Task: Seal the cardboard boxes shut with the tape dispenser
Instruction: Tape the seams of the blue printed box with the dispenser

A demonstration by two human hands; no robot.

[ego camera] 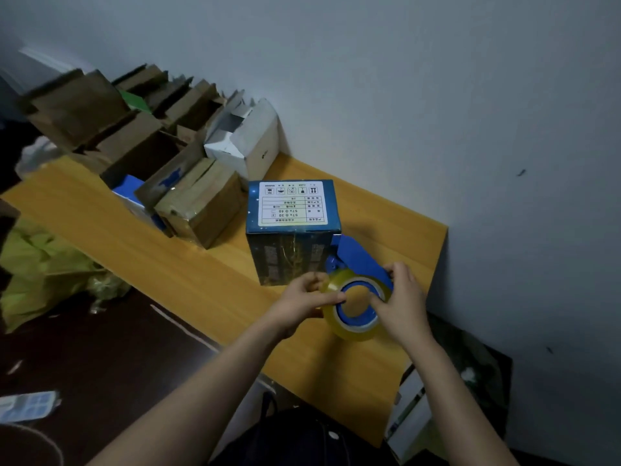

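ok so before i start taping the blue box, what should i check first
1. Blue box top shut and flat: ok.
2. Box standing on the table: ok.
3. Left hand and right hand both holding the tape roll: ok.
4. Roll seated properly in the tape dispenser: cannot tell.
5. Loose tape end pulled out: cannot tell.
6. Dispenser set on the box top: not ok, it is low beside the box's right side.

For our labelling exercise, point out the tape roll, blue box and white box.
tape roll (353, 333), head view, yellowish outer band.
blue box (292, 203), head view, top label.
white box (258, 146), head view, front wall.
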